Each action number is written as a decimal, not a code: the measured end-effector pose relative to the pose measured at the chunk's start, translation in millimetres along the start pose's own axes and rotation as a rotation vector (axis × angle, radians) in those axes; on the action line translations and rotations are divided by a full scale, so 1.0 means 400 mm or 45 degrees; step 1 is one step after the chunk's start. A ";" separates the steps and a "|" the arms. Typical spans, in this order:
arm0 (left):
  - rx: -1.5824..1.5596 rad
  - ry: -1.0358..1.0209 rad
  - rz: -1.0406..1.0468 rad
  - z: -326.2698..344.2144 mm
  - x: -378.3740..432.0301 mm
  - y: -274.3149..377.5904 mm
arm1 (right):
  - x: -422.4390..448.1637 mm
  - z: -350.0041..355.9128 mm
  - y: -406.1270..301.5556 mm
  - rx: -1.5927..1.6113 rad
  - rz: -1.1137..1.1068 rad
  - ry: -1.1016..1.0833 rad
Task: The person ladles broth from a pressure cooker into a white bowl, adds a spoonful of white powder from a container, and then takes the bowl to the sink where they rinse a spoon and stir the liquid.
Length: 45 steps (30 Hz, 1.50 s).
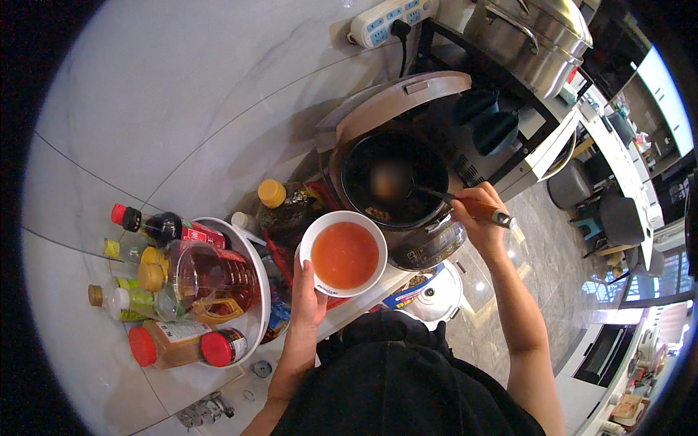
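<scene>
My left hand (309,297) grips the rim of a white bowl (383,248), which holds an orange-red liquid (345,255). The bowl is beside the front left of an electric cooker (420,250) whose lid (409,92) is raised. In my right hand (482,218) is the brown handle of a ladle or similar utensil (480,210). Its dark shaft reaches into the black inner pot (360,163). A blurred patch hides the utensil's head and part of the contents. A brownish piece of food (377,213) shows near the pot's front wall.
On the left a round white tray (264,294) holds several bottles and jars. A yellow-capped oil bottle (289,210) stands behind the bowl. A power strip (390,22) is on the wall. A black rack (496,49) carries a steel steamer pot (531,43). Below sits a white lidded pot (431,305).
</scene>
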<state>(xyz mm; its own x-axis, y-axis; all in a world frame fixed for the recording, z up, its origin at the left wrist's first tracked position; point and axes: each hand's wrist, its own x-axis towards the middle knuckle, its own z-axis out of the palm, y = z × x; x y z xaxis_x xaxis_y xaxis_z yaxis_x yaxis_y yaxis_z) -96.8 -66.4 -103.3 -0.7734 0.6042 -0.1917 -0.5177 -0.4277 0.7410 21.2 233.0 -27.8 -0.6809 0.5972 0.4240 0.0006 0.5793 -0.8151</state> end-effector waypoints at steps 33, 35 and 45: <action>0.020 0.070 0.033 0.013 -0.018 0.017 | 0.015 0.083 0.055 -0.337 -0.298 0.071; 0.006 0.061 0.024 0.012 -0.018 0.016 | 0.005 0.080 0.068 -0.323 -0.260 0.080; -0.013 0.045 0.024 0.004 -0.015 0.006 | -0.018 0.032 0.053 0.392 0.372 0.268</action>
<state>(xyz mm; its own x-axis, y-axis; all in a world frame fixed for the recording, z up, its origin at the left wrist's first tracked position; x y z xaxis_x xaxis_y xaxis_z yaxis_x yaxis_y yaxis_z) -92.9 -70.0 -99.5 -0.7956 0.5717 -0.2005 -0.5063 -0.4456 0.7383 16.9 233.9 -53.2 -0.5212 0.8287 0.2042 -0.0689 0.1976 -0.9779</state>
